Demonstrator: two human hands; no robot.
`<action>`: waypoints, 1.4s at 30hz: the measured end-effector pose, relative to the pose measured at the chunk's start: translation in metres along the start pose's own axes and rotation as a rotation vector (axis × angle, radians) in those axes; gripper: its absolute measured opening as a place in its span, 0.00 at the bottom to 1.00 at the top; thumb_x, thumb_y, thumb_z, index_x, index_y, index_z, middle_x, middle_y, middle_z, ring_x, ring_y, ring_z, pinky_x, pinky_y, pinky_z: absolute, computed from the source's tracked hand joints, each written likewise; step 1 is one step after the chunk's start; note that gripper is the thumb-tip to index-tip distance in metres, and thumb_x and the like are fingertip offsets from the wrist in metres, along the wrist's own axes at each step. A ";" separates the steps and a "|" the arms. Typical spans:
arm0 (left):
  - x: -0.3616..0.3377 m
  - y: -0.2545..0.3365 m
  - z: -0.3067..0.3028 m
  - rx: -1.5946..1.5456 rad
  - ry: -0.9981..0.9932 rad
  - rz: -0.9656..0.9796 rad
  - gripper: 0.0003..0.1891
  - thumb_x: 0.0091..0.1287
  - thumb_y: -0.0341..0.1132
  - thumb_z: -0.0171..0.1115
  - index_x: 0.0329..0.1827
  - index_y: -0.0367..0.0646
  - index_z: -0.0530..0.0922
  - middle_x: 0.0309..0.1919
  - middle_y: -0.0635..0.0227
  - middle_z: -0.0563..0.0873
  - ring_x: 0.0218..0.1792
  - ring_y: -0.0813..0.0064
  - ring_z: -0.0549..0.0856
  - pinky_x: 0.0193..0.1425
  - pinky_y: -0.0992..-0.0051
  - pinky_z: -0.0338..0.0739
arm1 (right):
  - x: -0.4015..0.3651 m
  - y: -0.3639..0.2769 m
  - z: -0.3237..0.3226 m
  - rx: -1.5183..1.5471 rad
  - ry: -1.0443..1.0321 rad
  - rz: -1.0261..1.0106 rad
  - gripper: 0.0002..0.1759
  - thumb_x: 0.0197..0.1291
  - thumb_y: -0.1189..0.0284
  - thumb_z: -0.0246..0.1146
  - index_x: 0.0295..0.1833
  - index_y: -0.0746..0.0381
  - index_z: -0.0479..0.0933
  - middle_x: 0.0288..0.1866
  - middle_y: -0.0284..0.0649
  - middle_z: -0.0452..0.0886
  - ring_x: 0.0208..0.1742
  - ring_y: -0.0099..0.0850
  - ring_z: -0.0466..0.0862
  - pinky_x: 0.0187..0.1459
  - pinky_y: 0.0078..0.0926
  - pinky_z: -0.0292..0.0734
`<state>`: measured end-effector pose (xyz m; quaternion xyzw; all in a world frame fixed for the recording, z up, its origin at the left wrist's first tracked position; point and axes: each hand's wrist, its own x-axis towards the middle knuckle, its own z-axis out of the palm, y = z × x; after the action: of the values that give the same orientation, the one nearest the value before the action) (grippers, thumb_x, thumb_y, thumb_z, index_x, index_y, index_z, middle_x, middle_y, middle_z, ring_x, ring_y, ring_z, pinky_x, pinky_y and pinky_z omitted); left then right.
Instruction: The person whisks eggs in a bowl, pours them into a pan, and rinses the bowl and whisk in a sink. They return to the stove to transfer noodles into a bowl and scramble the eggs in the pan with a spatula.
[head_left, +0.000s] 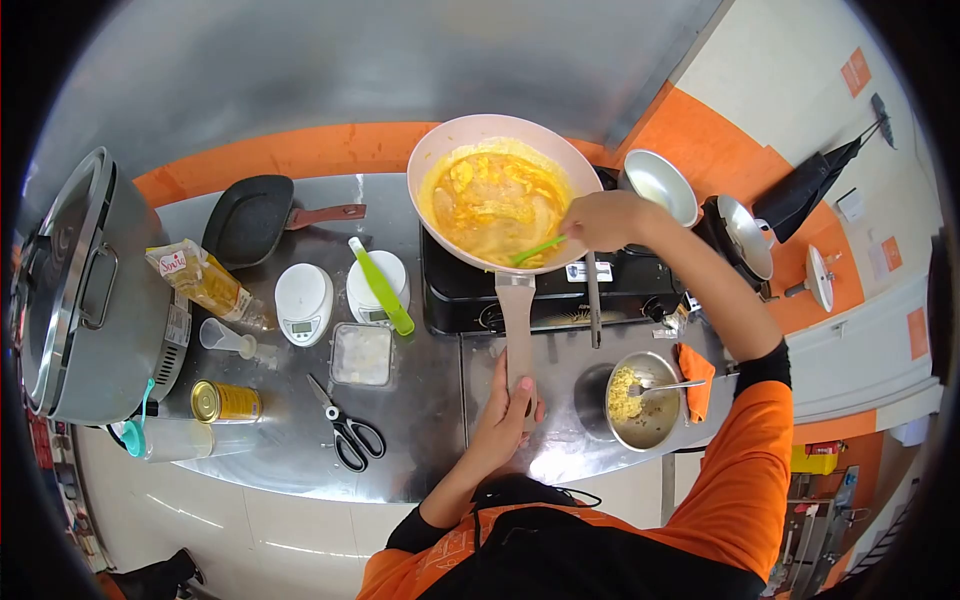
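Note:
My left hand (505, 410) is wrapped round the beige handle of a frying pan (585, 172), which is tilted over the stove. Yellow-orange sauce with paler pieces (495, 200) spreads across the pan. My right hand (605, 222) is closed on a slim green spatula (537, 251) reaching into the sauce near the pan's right edge; its tip is hard to make out. Beneath the pan is a black gas stove (460, 290). Below my right forearm, a steel bowl (655, 437) holds yellow crumbly food and a fork (665, 386).
Left of the stove are two white scales (303, 295), one bearing a green-handled tool (380, 286), plus a lidded container (362, 355), scissors (350, 430), a can (227, 401) and a dark square pan (245, 220). A large grey cooker (105, 330) stands far left. An orange cloth (696, 380) lies right.

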<state>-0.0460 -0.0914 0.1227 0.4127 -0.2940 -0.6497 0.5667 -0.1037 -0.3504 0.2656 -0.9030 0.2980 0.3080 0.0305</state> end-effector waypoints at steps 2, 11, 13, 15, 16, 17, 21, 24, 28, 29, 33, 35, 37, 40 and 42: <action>0.000 0.000 0.001 0.021 -0.012 0.008 0.29 0.73 0.45 0.38 0.72 0.52 0.39 0.24 0.67 0.72 0.15 0.86 0.63 0.16 0.87 0.60 | 0.024 -0.013 0.011 0.037 0.151 -0.139 0.14 0.57 0.72 0.50 0.44 0.56 0.79 0.42 0.43 0.81 0.46 0.40 0.79 0.47 0.36 0.73; -0.001 0.008 0.004 0.044 -0.009 0.002 0.29 0.73 0.44 0.39 0.72 0.51 0.40 0.22 0.68 0.73 0.17 0.86 0.68 0.16 0.86 0.61 | 0.124 -0.053 -0.008 0.087 0.615 0.289 0.11 0.52 0.73 0.54 0.36 0.61 0.81 0.34 0.45 0.83 0.37 0.41 0.83 0.37 0.37 0.77; -0.002 0.010 0.002 0.026 -0.015 0.002 0.31 0.72 0.44 0.41 0.72 0.49 0.39 0.23 0.69 0.73 0.21 0.85 0.73 0.16 0.87 0.62 | 0.131 -0.039 -0.016 0.098 0.625 0.367 0.11 0.52 0.73 0.54 0.36 0.60 0.82 0.35 0.45 0.83 0.38 0.41 0.83 0.37 0.36 0.77; -0.001 0.009 -0.004 -0.011 -0.010 -0.019 0.31 0.72 0.44 0.42 0.72 0.50 0.40 0.24 0.68 0.73 0.21 0.84 0.73 0.17 0.86 0.64 | 0.125 -0.017 -0.020 0.120 0.618 0.420 0.11 0.52 0.73 0.54 0.37 0.60 0.82 0.36 0.45 0.83 0.38 0.40 0.83 0.38 0.35 0.77; 0.000 0.008 -0.006 -0.029 -0.007 -0.030 0.31 0.72 0.44 0.42 0.72 0.50 0.40 0.25 0.68 0.73 0.21 0.83 0.74 0.17 0.86 0.66 | 0.112 -0.013 -0.023 0.124 0.581 0.421 0.11 0.51 0.72 0.55 0.37 0.60 0.82 0.37 0.44 0.83 0.39 0.39 0.83 0.37 0.34 0.77; 0.002 0.007 -0.007 -0.063 -0.004 -0.018 0.30 0.72 0.44 0.42 0.72 0.51 0.42 0.25 0.67 0.73 0.20 0.82 0.74 0.17 0.84 0.67 | 0.098 -0.007 -0.028 0.128 0.548 0.421 0.11 0.50 0.71 0.56 0.37 0.61 0.82 0.37 0.43 0.83 0.39 0.37 0.84 0.37 0.33 0.77; 0.011 0.010 -0.007 -0.154 0.008 -0.025 0.28 0.71 0.44 0.42 0.71 0.52 0.45 0.24 0.66 0.73 0.17 0.77 0.76 0.16 0.81 0.71 | 0.053 -0.016 -0.039 -0.035 0.298 0.158 0.11 0.53 0.73 0.53 0.35 0.64 0.80 0.35 0.47 0.82 0.38 0.42 0.82 0.39 0.38 0.76; 0.014 0.015 -0.008 -0.129 -0.015 -0.027 0.28 0.71 0.44 0.42 0.70 0.53 0.45 0.23 0.67 0.73 0.16 0.76 0.75 0.14 0.80 0.70 | 0.042 -0.046 -0.020 -0.011 0.356 -0.123 0.11 0.52 0.74 0.52 0.34 0.65 0.79 0.34 0.49 0.81 0.36 0.45 0.81 0.37 0.39 0.76; 0.015 0.015 -0.005 -0.068 -0.033 -0.024 0.26 0.71 0.43 0.42 0.70 0.53 0.46 0.22 0.67 0.73 0.14 0.76 0.74 0.12 0.80 0.68 | 0.075 -0.083 -0.021 0.170 0.606 0.051 0.10 0.52 0.73 0.54 0.33 0.65 0.80 0.33 0.49 0.81 0.36 0.44 0.82 0.36 0.39 0.76; 0.015 0.015 -0.004 -0.061 -0.025 -0.029 0.26 0.71 0.43 0.42 0.70 0.53 0.47 0.22 0.67 0.73 0.14 0.76 0.74 0.12 0.80 0.68 | 0.090 -0.083 -0.025 0.191 0.617 0.103 0.10 0.52 0.73 0.54 0.33 0.64 0.80 0.33 0.49 0.82 0.36 0.44 0.82 0.36 0.38 0.76; 0.015 0.016 -0.002 -0.039 -0.015 -0.027 0.25 0.71 0.43 0.42 0.69 0.52 0.48 0.21 0.67 0.73 0.14 0.77 0.74 0.11 0.80 0.68 | 0.146 -0.055 -0.023 0.213 0.747 0.374 0.11 0.52 0.71 0.55 0.36 0.60 0.82 0.36 0.45 0.83 0.39 0.41 0.83 0.37 0.36 0.77; 0.015 0.015 -0.002 -0.033 -0.012 -0.018 0.25 0.71 0.42 0.42 0.69 0.52 0.48 0.21 0.67 0.73 0.14 0.77 0.74 0.12 0.79 0.68 | 0.155 -0.028 -0.024 0.211 0.744 0.489 0.12 0.53 0.71 0.55 0.39 0.58 0.82 0.39 0.43 0.83 0.43 0.39 0.83 0.40 0.35 0.77; 0.014 0.015 -0.002 -0.031 0.003 -0.014 0.24 0.71 0.42 0.42 0.68 0.51 0.50 0.21 0.68 0.73 0.14 0.77 0.74 0.12 0.79 0.68 | 0.147 -0.001 -0.029 0.334 0.749 0.586 0.13 0.53 0.69 0.55 0.40 0.57 0.82 0.41 0.44 0.83 0.45 0.39 0.83 0.43 0.36 0.76; 0.014 0.012 -0.001 -0.066 0.023 -0.001 0.24 0.71 0.42 0.43 0.68 0.50 0.52 0.21 0.68 0.73 0.15 0.77 0.75 0.13 0.80 0.70 | 0.114 0.035 -0.037 0.307 0.622 0.636 0.13 0.54 0.68 0.55 0.42 0.56 0.82 0.46 0.42 0.82 0.50 0.38 0.81 0.45 0.36 0.75; 0.015 0.012 -0.003 -0.131 0.024 -0.037 0.25 0.70 0.41 0.44 0.68 0.50 0.51 0.24 0.68 0.74 0.16 0.78 0.75 0.15 0.80 0.70 | 0.082 0.056 -0.042 0.253 0.469 0.628 0.13 0.54 0.68 0.56 0.43 0.55 0.82 0.47 0.39 0.82 0.51 0.37 0.80 0.45 0.34 0.75</action>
<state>-0.0373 -0.1083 0.1284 0.3879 -0.2360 -0.6730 0.5839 -0.0600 -0.4488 0.2595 -0.8030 0.5935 0.0490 -0.0228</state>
